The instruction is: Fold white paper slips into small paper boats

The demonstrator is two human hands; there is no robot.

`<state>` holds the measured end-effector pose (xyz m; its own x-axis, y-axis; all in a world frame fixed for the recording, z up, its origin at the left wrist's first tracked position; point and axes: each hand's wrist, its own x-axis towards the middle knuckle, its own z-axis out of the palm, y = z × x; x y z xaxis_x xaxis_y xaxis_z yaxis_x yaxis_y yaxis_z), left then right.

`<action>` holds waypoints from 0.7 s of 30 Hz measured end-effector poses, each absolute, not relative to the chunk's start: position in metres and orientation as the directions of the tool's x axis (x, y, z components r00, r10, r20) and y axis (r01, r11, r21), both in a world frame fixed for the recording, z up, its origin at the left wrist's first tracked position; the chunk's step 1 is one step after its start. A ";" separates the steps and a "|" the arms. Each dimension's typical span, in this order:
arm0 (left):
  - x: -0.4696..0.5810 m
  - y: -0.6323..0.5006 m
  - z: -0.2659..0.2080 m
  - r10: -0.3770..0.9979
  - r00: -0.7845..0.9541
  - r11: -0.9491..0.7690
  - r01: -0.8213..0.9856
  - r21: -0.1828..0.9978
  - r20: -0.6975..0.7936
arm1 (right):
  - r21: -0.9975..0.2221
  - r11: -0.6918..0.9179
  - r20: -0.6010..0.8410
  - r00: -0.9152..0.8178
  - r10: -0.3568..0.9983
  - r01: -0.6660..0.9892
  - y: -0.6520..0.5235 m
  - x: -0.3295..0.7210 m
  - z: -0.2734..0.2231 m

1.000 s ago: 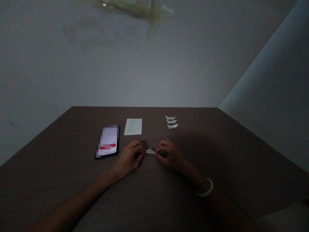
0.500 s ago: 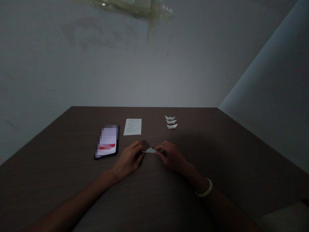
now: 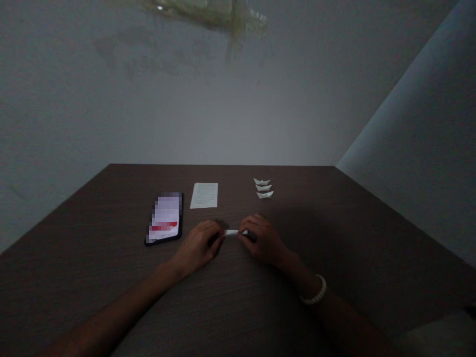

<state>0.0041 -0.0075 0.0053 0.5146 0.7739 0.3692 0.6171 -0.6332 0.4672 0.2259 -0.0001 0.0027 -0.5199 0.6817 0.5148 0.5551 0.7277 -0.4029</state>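
Observation:
A small piece of folded white paper (image 3: 231,232) is stretched between my two hands, just above or on the dark table. My left hand (image 3: 201,243) pinches its left end between thumb and fingers. At the other end, my right hand (image 3: 263,239) grips the paper the same way, with a pale bracelet on that wrist. My fingers cover both ends, so only the middle strip shows. Beyond my right hand, three white paper boats (image 3: 264,188) stand in a row, one behind another.
Left of my hands a smartphone (image 3: 164,218) lies face up with its screen lit. A printed sheet or small stack of paper (image 3: 204,195) lies between the phone and the boats. The brown table (image 3: 122,198) ends at a grey wall (image 3: 223,124).
The peaked, triangular upper part of the paper no longer shows; a flat narrow strip is seen instead. Both hands have stayed almost in place, the left fingers shifting slightly.

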 end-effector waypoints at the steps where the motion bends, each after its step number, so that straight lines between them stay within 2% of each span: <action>1: 0.004 -0.007 0.006 0.769 0.519 -0.639 0.617 0.460 0.372 | -0.375 0.731 0.528 -0.517 0.674 0.570 -0.001 0.226 0.004; 4: 0.005 -0.007 0.005 0.758 0.535 -0.653 0.618 0.438 0.374 | -0.282 0.745 0.539 -0.542 0.645 0.605 -0.002 0.224 0.008; 8: 0.006 -0.007 0.003 0.732 0.560 -0.681 0.617 0.394 0.387 | -0.198 0.787 0.482 -0.641 0.598 0.585 0.000 0.223 0.005; 21: 0.004 -0.010 0.006 0.732 0.585 -0.682 0.622 0.385 0.350 | -0.241 0.798 0.465 -0.656 0.595 0.553 0.005 0.229 0.000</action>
<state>0.0040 -0.0101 0.0058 0.5849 0.7316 0.3502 0.6224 -0.6817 0.3846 0.2291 0.0049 -0.0002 -0.6559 0.5948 0.4647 0.5530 0.7977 -0.2406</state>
